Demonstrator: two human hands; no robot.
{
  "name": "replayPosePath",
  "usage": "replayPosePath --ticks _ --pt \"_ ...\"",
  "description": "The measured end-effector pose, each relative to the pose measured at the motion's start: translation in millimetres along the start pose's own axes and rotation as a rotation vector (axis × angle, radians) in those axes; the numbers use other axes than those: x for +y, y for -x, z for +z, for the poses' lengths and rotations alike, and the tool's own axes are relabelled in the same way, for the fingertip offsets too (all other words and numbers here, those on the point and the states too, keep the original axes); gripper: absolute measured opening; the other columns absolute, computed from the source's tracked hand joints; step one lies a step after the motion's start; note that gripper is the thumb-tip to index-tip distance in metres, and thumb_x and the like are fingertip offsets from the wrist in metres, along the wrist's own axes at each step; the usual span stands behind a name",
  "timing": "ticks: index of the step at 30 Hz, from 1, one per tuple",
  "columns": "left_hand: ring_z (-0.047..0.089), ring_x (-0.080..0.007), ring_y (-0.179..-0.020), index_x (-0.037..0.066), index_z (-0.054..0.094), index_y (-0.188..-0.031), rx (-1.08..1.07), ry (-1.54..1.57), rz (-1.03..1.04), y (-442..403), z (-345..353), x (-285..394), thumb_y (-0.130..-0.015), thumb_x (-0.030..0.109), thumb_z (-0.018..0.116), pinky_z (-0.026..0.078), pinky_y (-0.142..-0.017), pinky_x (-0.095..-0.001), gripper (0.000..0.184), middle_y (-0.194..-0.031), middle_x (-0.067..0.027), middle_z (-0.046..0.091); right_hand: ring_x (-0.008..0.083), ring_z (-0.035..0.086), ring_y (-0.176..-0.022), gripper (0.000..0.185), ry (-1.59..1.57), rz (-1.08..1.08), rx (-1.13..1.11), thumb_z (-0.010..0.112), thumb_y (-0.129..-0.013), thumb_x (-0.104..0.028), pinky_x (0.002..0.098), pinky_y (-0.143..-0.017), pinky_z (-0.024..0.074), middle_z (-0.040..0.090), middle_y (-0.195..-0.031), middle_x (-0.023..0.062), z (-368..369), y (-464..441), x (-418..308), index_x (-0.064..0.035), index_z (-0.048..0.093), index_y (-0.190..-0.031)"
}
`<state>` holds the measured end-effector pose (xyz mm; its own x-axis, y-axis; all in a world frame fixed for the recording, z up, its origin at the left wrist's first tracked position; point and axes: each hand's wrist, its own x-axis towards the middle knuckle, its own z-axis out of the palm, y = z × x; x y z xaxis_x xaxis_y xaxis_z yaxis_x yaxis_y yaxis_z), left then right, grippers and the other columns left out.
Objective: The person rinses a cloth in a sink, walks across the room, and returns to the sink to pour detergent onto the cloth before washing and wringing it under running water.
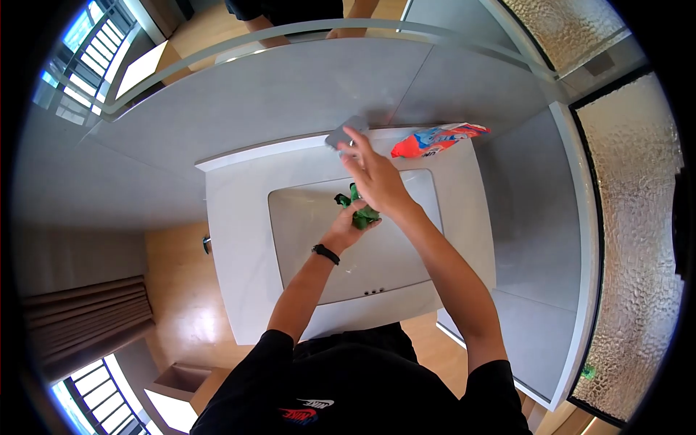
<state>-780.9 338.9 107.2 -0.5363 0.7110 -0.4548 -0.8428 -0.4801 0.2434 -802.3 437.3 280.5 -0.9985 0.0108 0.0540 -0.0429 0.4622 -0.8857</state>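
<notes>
Left hand (346, 230) grips the green bundle (367, 215) over the sink (391, 268); right hand (380, 183), nearer, up at the grey tap (336, 138) beyond, fingers spread, contact unclear!

Gripping crumpled green cloth (367, 215) with left hand (349, 226) over white washbasin (391, 264), holding right hand (380, 181) at grey faucet (338, 138), near red-and-blue packet (439, 139)

From the wearer's head, the one camera looked forward and steeply down past the black shirt (355, 384) onto the sink (297, 239) (a wide, round view with dark corners), near enough to show the left hand (349, 227) and right hand (378, 181) plainly, yet reaching the mirror (210, 29) above
</notes>
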Motion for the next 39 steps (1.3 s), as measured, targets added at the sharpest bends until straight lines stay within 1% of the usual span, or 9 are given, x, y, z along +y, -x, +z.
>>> replayPosePath --ticks 6,8,10,14,19,22,24,33,39 --pt "0.056 -0.0144 -0.092 0.011 0.054 -0.109 0.028 -0.192 -0.038 13.9 -4.6 -1.2 -0.085 0.024 0.061 0.048 -0.080 -0.0295 0.029 -0.104 -0.0012 0.059 0.0253 0.056 -0.085 0.054 0.403 -0.074 -0.145 0.057 -0.086 -0.027 0.0363 -0.080 0.0450 0.061 -0.109 0.0097 4.4 44.3 24.9 -0.0141 0.039 -0.135" --pt "0.056 -0.0121 -0.090 0.010 0.055 -0.106 0.054 -0.169 -0.091 21.3 -13.7 -2.1 -0.084 0.023 0.061 0.048 -0.076 -0.0263 0.027 -0.100 -0.0006 0.059 0.0302 0.053 -0.099 0.059 0.306 -0.188 -0.083 0.063 -0.078 -0.027 0.0393 -0.089 0.0415 0.057 -0.118 0.0110 -0.3 72.7 28.2 -0.0112 0.043 -0.132" --pt "0.057 -0.0111 -0.086 0.009 0.057 -0.103 -0.227 -0.225 -0.219 31.5 -19.0 -3.1 -0.080 0.019 0.061 0.049 -0.070 -0.0259 0.024 -0.098 -0.0017 0.060 0.0325 0.050 -0.105 0.061 0.313 -0.281 -0.073 0.064 -0.076 -0.028 0.0424 -0.093 0.0384 0.053 -0.122 0.0115 8.2 99.6 44.0 -0.0101 0.045 -0.130" --pt "0.059 -0.0142 -0.073 0.007 0.058 -0.096 -0.169 -0.462 -0.426 54.1 -15.3 -20.8 -0.077 0.014 0.059 0.051 -0.059 -0.0268 0.020 -0.087 -0.0042 0.061 0.0361 0.043 -0.118 0.067 0.452 -0.376 -0.168 0.068 -0.071 -0.036 0.0514 -0.098 0.0328 0.043 -0.133 0.0119 16.1 123.3 54.2 -0.0101 0.046 -0.129" --pt "0.060 -0.0148 -0.069 0.005 0.058 -0.099 -0.204 -0.564 -0.595 63.1 -6.3 -29.2 -0.076 0.012 0.061 0.052 -0.056 -0.0314 0.024 -0.087 -0.0058 0.062 0.0313 0.053 -0.102 0.063 0.271 -0.444 -0.207 0.066 -0.071 -0.037 0.0516 -0.092 0.0381 0.057 -0.113 0.0103 12.6 135.7 61.9 -0.0101 0.049 -0.125" --pt "0.059 -0.0127 -0.067 0.008 0.056 -0.097 -0.232 -0.594 -0.624 77.8 24.2 -35.0 -0.083 0.022 0.054 0.050 -0.051 -0.0340 0.019 -0.081 -0.0025 0.060 0.0283 0.057 -0.080 0.055 0.150 -0.348 -0.282 0.065 -0.071 -0.031 0.0437 -0.079 0.0451 0.061 -0.086 0.0080 9.2 145.0 64.5 -0.0095 0.053 -0.121" --pt "0.059 -0.0129 -0.068 0.009 0.056 -0.097 -0.201 -0.537 -0.561 76.6 29.0 -44.2 -0.083 0.023 0.053 0.050 -0.052 -0.0337 0.020 -0.082 -0.0024 0.060 0.0269 0.055 -0.065 0.047 0.156 -0.349 -0.096 0.063 -0.072 -0.024 0.0367 -0.063 0.0461 0.057 -0.071 0.0071 13.7 146.5 74.6 -0.0081 0.056 -0.116" --pt "0.058 -0.0136 -0.076 0.011 0.055 -0.097 0.104 -0.159 -0.173 41.4 14.0 -80.1 -0.086 0.032 0.047 0.049 -0.059 -0.0325 0.025 -0.086 -0.0015 0.059 0.0265 0.054 -0.058 0.028 0.232 -0.194 0.314 0.060 -0.077 -0.018 0.0355 -0.052 0.0432 0.055 -0.065 0.0103 32.7 130.4 86.3 -0.0090 0.059 -0.103" --pt "0.057 -0.0141 -0.081 0.013 0.055 -0.097 0.163 -0.059 -0.087 34.3 7.3 -85.3 -0.088 0.038 0.043 0.048 -0.064 -0.0317 0.029 -0.089 -0.0009 0.059 0.0281 0.057 -0.055 0.015 0.107 0.067 0.363 0.055 -0.083 -0.019 0.0342 -0.053 0.0449 0.059 -0.063 0.0107 42.3 125.4 89.1 -0.0096 0.061 -0.094"
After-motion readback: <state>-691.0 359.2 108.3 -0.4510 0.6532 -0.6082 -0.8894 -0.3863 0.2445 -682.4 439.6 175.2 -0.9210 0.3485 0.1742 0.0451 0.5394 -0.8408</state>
